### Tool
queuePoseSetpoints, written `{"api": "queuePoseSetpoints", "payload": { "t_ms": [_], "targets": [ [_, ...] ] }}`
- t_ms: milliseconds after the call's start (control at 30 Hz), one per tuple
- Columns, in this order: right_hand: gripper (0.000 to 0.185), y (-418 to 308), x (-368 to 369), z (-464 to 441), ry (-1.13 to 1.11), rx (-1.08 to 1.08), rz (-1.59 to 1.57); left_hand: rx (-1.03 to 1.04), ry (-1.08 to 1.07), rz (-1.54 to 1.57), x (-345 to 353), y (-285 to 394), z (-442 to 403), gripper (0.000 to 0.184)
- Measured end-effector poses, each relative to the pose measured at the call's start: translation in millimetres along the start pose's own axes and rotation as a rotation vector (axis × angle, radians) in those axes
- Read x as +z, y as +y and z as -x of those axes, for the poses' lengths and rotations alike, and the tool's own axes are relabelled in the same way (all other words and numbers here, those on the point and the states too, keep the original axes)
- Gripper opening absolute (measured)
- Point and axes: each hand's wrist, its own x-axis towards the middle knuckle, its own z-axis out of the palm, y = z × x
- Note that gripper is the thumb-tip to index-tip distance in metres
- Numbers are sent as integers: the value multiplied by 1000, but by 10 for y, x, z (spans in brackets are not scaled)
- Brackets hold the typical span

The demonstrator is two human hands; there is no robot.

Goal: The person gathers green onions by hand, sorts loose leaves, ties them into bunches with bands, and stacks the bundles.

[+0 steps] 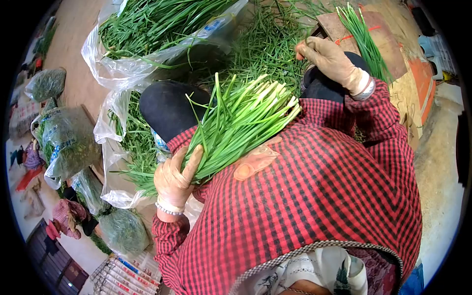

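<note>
So my left hand (173, 181) has hold of the leafy end of a bunch of greens (248, 123), gloved fingers spread over the top of the leaves. Using the big open plastic bag (104, 73) as my landmark, the bunch lies on my side of it, over my lap, slanting away from that hand with the pale cut ends up and to the right. The leaf tips poke out past the left side of my hand.

My right hand (332, 61) is off to the right of the bag, beyond the pale ends and not touching the bunch. Its fingers are curled in with the tips close together. There's something reddish at the tips, but I can't tell if I'm pinching anything or it's just a fingertip.

The bag itself is stuffed with more greens (147, 29), and loose greens (268, 44) are scattered just to the right of it. Further right of the bag, past my right hand, a smaller bunch (364, 42) with a red tie (372, 28) sits on a board (388, 46). Filled bags (69, 137) sit left of the big one. My checked smock (319, 182) covers my front.
</note>
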Motion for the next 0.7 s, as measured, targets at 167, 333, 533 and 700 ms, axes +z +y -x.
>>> {"api": "queuePoseSetpoints", "payload": {
  "t_ms": [167, 333, 533, 700],
  "targets": [
    [54, -576, 6, 335, -538, 54, -154, 7, -10, -19, 6, -6, -21, 78],
    [18, -69, 124, 235, -127, -235, -53, 39, 21, -54, -4, -9, -15, 76],
    [25, -305, -112, -9, -30, -74, 18, 36, -3, -68, -44, -11, -32, 71],
    [31, -989, 309, -249, -552, -106, 516, 76, -29, -124, -99, 15, -119, 65]
  ]
}}
